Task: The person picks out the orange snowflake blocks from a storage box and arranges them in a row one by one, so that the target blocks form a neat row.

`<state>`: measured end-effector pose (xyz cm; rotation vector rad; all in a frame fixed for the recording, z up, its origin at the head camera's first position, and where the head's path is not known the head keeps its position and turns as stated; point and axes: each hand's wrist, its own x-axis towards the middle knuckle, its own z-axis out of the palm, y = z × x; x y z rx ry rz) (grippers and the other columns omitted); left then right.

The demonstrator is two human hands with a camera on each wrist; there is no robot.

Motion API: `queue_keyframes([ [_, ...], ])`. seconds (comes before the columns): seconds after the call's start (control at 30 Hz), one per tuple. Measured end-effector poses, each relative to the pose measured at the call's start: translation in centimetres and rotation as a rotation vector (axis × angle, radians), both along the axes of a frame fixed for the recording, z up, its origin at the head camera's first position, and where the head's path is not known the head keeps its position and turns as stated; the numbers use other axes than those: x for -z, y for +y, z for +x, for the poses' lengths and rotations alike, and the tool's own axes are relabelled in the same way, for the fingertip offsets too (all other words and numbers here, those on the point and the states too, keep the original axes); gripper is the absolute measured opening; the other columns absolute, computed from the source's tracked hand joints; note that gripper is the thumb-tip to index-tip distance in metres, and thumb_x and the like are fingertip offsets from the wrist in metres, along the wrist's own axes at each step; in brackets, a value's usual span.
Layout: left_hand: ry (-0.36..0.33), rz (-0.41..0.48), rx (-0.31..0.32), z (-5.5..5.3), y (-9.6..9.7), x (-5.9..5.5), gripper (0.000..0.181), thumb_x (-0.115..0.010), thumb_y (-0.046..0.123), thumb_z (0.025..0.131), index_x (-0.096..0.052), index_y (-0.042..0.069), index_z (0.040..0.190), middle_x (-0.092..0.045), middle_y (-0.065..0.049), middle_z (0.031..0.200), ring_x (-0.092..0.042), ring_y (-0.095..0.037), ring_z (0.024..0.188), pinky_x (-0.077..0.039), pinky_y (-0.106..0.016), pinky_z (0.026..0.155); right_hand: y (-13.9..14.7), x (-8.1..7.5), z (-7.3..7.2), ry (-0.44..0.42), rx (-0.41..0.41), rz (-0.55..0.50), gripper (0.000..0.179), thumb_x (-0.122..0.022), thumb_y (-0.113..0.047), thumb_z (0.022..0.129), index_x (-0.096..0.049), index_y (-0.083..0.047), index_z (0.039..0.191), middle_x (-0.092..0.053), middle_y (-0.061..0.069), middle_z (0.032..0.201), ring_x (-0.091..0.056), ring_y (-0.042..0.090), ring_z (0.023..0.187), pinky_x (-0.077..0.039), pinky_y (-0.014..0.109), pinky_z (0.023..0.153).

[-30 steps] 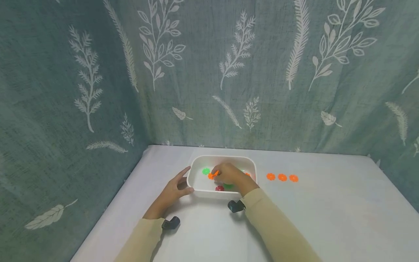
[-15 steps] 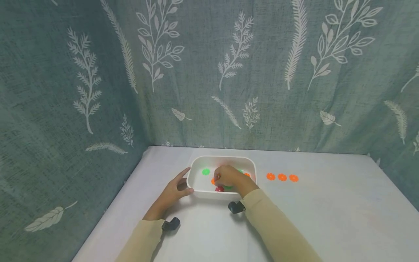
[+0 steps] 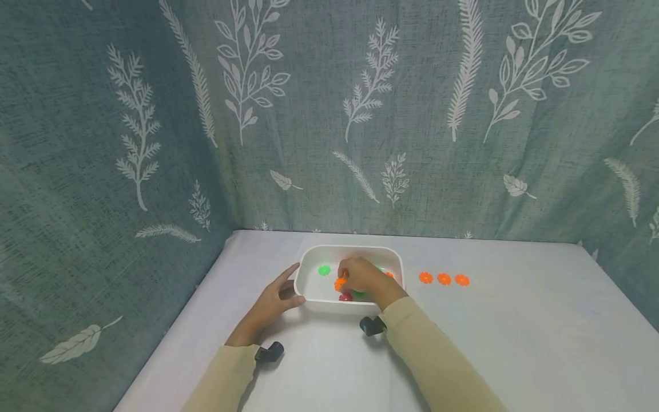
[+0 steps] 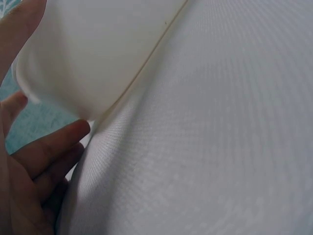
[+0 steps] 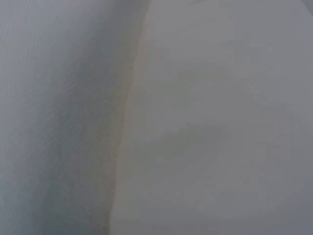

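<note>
A white plastic tray [image 3: 314, 292] holds several small flower-shaped plastic discs. My left hand [image 3: 269, 301] rests at its left end, fingers spread, thumb at the front corner; the left wrist view shows these fingers [image 4: 58, 144] beside the tray's lower corner. Inside the tray, my right hand [image 3: 362, 276] has curled fingers pinching an orange disc [image 3: 340, 284]; a reddish edge shows at the fingertips, too small to tell. A red disc [image 3: 345, 297] and a green disc [image 3: 358, 294] lie just below this hand. The right wrist view shows only the blurred tray wall [image 5: 210, 122] and cloth.
A green disc [image 3: 324, 270] lies in the tray's left part, and another orange disc [image 3: 389, 275] is partly hidden at right. Three orange discs [image 3: 444, 278] sit in a row on the white cloth [image 3: 515, 332]. A patterned curtain [image 3: 319, 114] stands behind and at left.
My right hand has brought the orange disc slightly right and toward the tray's front; the orange disc that lay flat farther left is no longer there. The left hand has stayed put.
</note>
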<state>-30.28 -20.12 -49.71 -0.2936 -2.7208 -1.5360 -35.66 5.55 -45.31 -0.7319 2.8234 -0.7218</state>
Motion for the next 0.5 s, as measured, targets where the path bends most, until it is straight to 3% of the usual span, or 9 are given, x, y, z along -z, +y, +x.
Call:
queue_keyframes([
  [0.27, 0.003, 0.024, 0.014, -0.07, -0.18, 0.10, 0.090, -0.084, 0.038, 0.076, -0.034, 0.037, 0.151, -0.059, -0.012, 0.132, -0.049, -0.035, 0.128, -0.020, -0.069, 0.105, 0.30, -0.26, 0.14, -0.009, 0.020, -0.026, 0.020, -0.077, -0.008, 0.077, -0.063, -0.015, 0.091, -0.059, -0.004, 0.077, -0.052, 0.014, 0.074, -0.045, 0.027, 0.072],
  [0.5, 0.021, 0.018, 0.011, -0.02, -0.20, 0.22, 0.090, -0.084, 0.039, 0.075, -0.035, 0.038, 0.150, -0.059, -0.011, 0.132, -0.047, -0.035, 0.130, -0.019, -0.070, 0.105, 0.77, -0.58, 0.23, -0.090, 0.053, -0.124, 0.027, -0.080, -0.009, 0.077, -0.067, -0.011, 0.101, -0.062, -0.003, 0.084, -0.056, 0.017, 0.076, -0.048, 0.028, 0.071],
])
